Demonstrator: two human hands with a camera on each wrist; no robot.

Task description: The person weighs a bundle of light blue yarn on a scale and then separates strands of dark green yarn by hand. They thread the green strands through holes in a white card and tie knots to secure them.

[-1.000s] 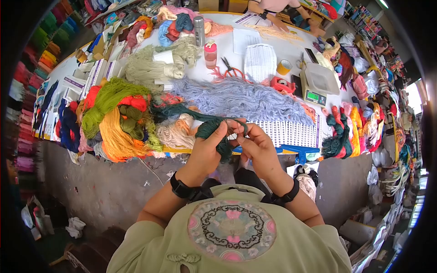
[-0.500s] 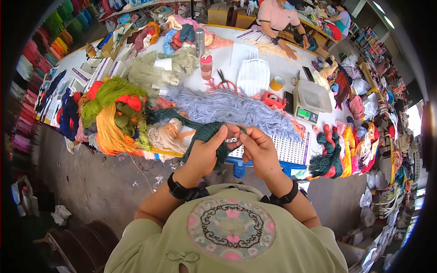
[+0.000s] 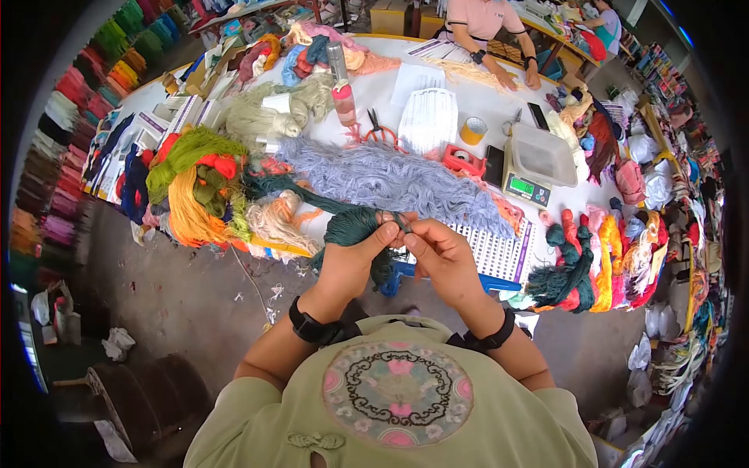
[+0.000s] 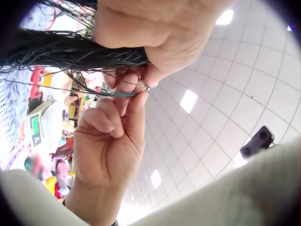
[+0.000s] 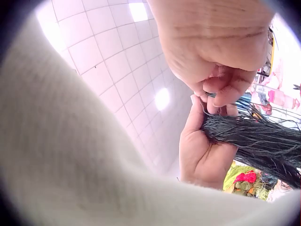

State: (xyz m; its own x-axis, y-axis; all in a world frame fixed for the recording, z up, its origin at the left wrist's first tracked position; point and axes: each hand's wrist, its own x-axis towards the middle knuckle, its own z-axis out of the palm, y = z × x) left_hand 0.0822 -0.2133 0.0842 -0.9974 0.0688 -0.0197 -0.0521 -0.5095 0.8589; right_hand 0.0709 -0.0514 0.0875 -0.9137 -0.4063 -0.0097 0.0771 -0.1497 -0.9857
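A dark green hank of thread [image 3: 355,228] is gripped in my left hand [image 3: 349,264], its strands trailing left across the table in the head view. Close beside it, my right hand [image 3: 449,257] pinches a few green strands between thumb and forefinger. In the left wrist view the right hand [image 4: 107,153] holds a thin bundle of strands right at the left thumb. From the right wrist, the hank [image 5: 254,136] lies across the left palm, while the curled right fingers [image 5: 230,89] partly hide the pinched strands.
Pale blue thread [image 3: 390,179] spreads over the table beyond my hands. Piled coloured hanks [image 3: 195,183] lie left, more [image 3: 601,257] right. Scissors [image 3: 378,129], a red tape dispenser [image 3: 463,161] and a digital scale [image 3: 524,187] stand farther back. Across the table sits another person [image 3: 484,31].
The head view has shifted, showing more of the person across the table. My hands stay together at the hank; the right fingers have moved slightly and still pinch the strands.
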